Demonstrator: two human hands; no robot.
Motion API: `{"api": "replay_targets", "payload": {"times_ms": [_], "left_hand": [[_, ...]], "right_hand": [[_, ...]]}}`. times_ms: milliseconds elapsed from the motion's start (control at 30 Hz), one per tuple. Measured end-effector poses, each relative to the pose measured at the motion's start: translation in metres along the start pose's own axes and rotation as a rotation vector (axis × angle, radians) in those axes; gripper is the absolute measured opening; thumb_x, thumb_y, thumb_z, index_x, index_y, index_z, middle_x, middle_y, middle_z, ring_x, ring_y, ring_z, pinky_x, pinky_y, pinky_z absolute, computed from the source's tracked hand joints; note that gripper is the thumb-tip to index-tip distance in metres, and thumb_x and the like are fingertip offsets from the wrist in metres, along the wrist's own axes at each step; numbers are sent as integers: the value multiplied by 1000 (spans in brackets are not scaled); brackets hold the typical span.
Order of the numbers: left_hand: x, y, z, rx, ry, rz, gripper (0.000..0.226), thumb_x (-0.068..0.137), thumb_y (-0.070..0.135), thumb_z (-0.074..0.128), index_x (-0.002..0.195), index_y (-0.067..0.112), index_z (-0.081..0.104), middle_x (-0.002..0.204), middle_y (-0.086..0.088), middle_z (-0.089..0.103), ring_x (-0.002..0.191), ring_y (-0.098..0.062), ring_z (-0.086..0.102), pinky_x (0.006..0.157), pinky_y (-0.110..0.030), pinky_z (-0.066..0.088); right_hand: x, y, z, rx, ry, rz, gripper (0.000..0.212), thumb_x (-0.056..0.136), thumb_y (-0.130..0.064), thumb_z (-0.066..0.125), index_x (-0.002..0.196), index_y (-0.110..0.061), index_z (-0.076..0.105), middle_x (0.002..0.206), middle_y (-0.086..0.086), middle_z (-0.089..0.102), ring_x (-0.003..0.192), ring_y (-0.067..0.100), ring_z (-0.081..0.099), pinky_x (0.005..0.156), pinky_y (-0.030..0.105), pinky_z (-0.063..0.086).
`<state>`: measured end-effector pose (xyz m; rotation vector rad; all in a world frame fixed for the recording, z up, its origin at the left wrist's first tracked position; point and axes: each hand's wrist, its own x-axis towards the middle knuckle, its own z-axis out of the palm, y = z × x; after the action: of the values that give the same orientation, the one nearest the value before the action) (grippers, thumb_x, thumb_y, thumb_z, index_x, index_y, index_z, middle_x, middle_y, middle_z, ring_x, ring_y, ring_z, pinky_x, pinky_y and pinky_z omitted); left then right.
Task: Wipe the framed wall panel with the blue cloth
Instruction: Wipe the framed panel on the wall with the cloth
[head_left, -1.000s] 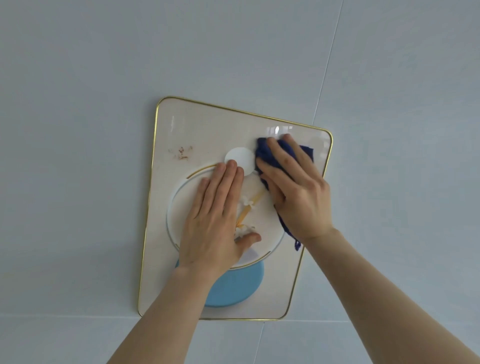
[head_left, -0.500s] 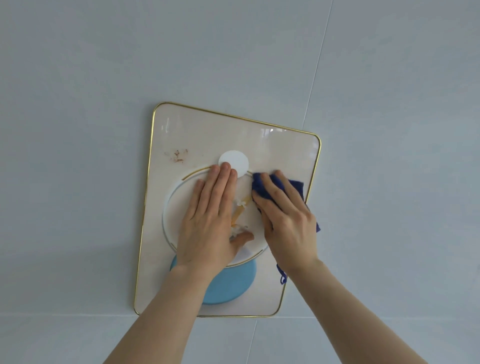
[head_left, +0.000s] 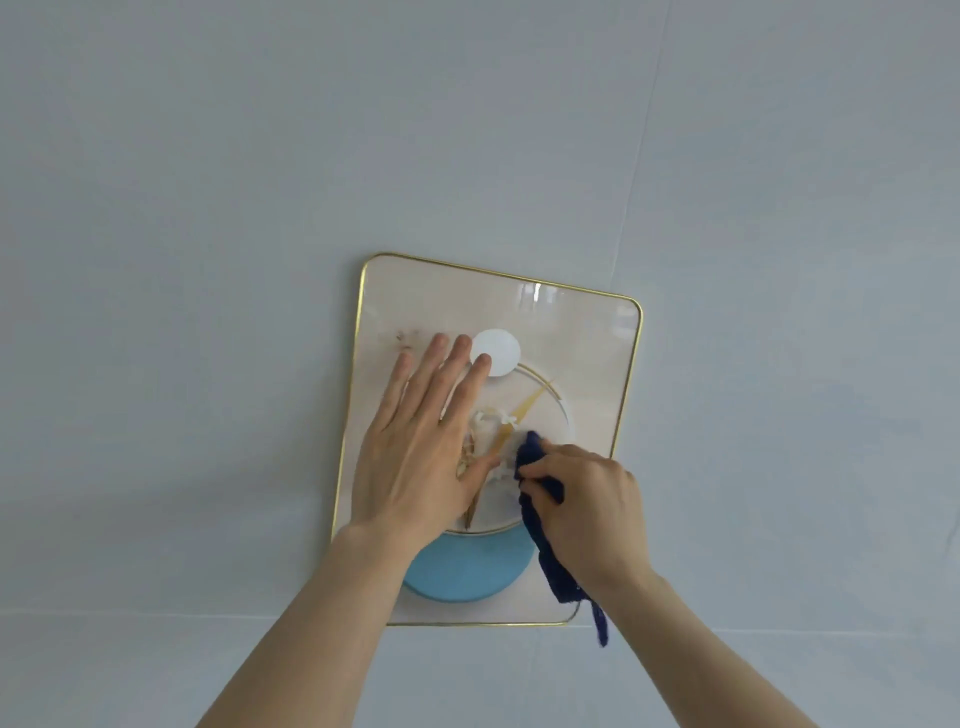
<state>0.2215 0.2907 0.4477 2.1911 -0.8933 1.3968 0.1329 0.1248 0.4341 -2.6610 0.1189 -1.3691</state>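
while the left hand is laid flat with fingers spread on the framed wall panel, the blue cloth is pinched in the right hand.

A glossy, reflective face is shown on the framed wall panel, edged in shiny gold metal; the blue cloth looks soft and matt.

left hand flat on framed panel, fingers spread, tips near white disc. right hand bunches blue cloth against panel lower right, cloth tail hanging past bottom edge
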Motion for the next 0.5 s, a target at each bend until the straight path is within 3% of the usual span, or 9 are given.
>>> {"api": "replay_targets", "payload": {"times_ms": [67,133,333,500], "left_hand": [[-3,-15,-9,-28,116,-62,93,91,59,61,166,20,20,176,-4,16,164,-23,8,133,-43,1],[-7,-34,-13,-52,131,-126,105,86,66,64,167,22,13,177,-4,10,164,-22,4,133,-43,0],[-10,-86,-6,-68,-42,-244,147,62,74,82,167,26,-9,177,-9,-9,164,-25,-8,132,-42,-2],[-7,-98,10,-70,-58,-223,155,54,72,86,167,22,-7,177,-6,-1,163,-24,-8,132,-45,0]], "right_hand": [[9,-14,-6,234,160,98,24,82,-6,78,91,-28,81,97,-11,77,81,8,68,72,20,53],[22,-32,-9,305,263,61,25,84,-7,80,98,-28,80,104,-10,74,87,5,64,76,19,51],[69,-76,-6,171,359,-309,41,86,-3,79,124,-13,69,120,5,73,110,26,67,86,35,57],[95,-93,19,-29,305,-562,41,93,-3,75,133,-8,67,132,6,71,134,30,60,95,41,61]]}}
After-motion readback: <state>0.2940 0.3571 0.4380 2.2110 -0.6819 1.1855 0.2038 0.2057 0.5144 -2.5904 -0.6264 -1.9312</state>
